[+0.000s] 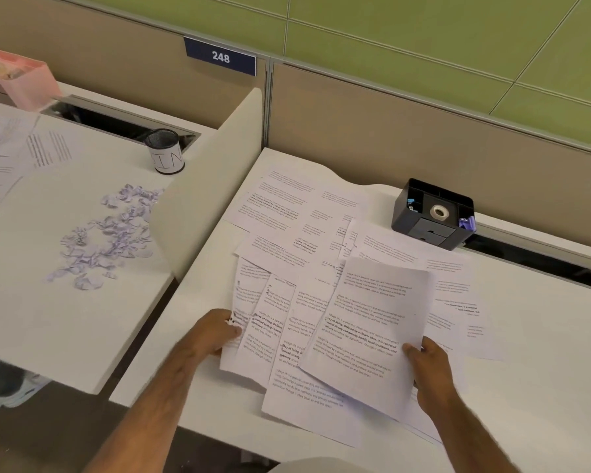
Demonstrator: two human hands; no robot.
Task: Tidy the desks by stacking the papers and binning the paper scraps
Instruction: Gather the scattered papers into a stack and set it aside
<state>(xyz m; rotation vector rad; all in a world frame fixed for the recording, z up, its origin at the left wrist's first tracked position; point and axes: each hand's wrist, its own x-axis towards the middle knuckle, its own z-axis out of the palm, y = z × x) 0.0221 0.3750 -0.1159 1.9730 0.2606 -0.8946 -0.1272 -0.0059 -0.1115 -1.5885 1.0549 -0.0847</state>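
Note:
Several printed sheets form a fanned bundle (325, 339) at the front of the right desk (526, 404). My left hand (215, 334) grips the bundle's left edge, and my right hand (430, 373) pinches the right edge of the top sheet. More loose printed papers (287, 213) lie spread over the desk behind the bundle. On the left desk (48, 319) lies a heap of torn paper scraps (113, 233), with more printed papers (21, 151) at its far left. A black mesh cup labelled BIN (166, 151) stands at the back of the left desk.
A beige divider panel (212, 179) rises between the two desks. A black desk organiser (434, 213) with a tape roll sits at the back of the right desk. A pink box (17, 76) stands at the far left. Cable slots run along the desks' back edges.

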